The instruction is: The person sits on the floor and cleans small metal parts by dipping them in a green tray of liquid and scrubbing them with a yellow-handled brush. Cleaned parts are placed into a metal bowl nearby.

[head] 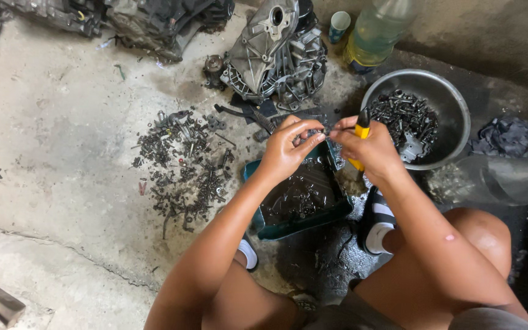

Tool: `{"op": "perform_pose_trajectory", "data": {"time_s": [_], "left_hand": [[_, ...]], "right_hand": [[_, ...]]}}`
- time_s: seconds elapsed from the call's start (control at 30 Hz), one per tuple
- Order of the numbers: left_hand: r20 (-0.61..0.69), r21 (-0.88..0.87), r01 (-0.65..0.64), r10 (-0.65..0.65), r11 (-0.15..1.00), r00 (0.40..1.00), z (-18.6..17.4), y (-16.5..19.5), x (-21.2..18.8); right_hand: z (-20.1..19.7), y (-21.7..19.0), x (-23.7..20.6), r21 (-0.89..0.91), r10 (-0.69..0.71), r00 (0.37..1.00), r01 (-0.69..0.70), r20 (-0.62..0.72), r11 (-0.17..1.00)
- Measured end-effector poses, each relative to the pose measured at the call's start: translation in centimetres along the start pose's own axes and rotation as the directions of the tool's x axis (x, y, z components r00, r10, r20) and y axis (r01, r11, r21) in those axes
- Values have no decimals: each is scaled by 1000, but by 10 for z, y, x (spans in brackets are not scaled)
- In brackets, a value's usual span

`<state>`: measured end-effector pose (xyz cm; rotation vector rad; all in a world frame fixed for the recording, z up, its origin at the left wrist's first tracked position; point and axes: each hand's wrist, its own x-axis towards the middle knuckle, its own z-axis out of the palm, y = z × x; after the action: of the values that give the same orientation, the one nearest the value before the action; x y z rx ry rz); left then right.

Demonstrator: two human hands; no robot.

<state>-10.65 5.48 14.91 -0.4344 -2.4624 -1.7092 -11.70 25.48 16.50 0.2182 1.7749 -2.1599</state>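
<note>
We see the left hand (pixel 285 150) pinching a small dark metal part (pixel 323 131) between thumb and fingertips, just above the far edge of the green tray (pixel 253 173). The right hand (pixel 371 150) is closed around a yellow-handled tool (pixel 360 131) whose tip we cannot make out, and it meets the part at the same spot. We judge the part light, stiff and probably oily, so it would slip easily; a fingertip pinch across its sides looks the surest hold, with the tool working on the free end.

The tray holds dark liquid and loose hardware. At 2 o'clock from the hands sits a steel bowl (pixel 453 101) full of bolts and fittings, close to the right wrist. At 9 o'clock a pile of bolts (pixel 181 162) lies spread on the concrete. At 12 o'clock a gearbox housing (pixel 276 52) stands, with a bottle (pixel 377 30) of yellowish liquid and a small cup (pixel 339 25) at 1 o'clock. Nothing crowds the pinch itself.
</note>
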Motion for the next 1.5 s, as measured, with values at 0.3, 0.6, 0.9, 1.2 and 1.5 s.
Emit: {"op": "perform_pose_trajectory", "data": {"time_s": [0.3,0.6,0.9,1.2,1.5], "left_hand": [[-37,0,-109,109,994,993,-7,9,-1],[-78,33,-57,59,998,995,-10,22,-8],[-39,80,3,0,997,999,-14,26,-12],[-50,52,-43,46,998,998,-17,26,-12],[-75,-15,-81,80,997,994,8,-55,-15]], "right_hand": [[2,1,1,93,38,994,-48,106,995],[6,-3,-3,65,64,990,-73,126,995],[11,0,-7,-214,-93,989,116,117,970],[11,5,-3,-345,-163,980,193,114,919],[-19,-9,6,-537,-38,981,-73,-191,840]]}}
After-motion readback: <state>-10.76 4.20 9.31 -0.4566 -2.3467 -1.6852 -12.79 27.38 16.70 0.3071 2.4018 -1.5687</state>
